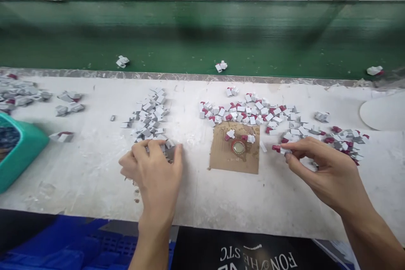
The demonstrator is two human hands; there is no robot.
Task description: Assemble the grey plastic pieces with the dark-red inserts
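The right hand (330, 173) pinches a white-and-maroon plastic piece (277, 148) between thumb and fingertips, midway between the tabletop's (202, 198) near and far edges, right of the cardboard square (218, 157). The left hand (155, 175), grip loosely open, curls over a grey heap's (152, 112) near end.

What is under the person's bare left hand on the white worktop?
Under the bare left hand, small angular grey plastic pieces show between thumb and fingers; more lie heaped just beyond the fingers. Whatever lies beneath the palm is covered.
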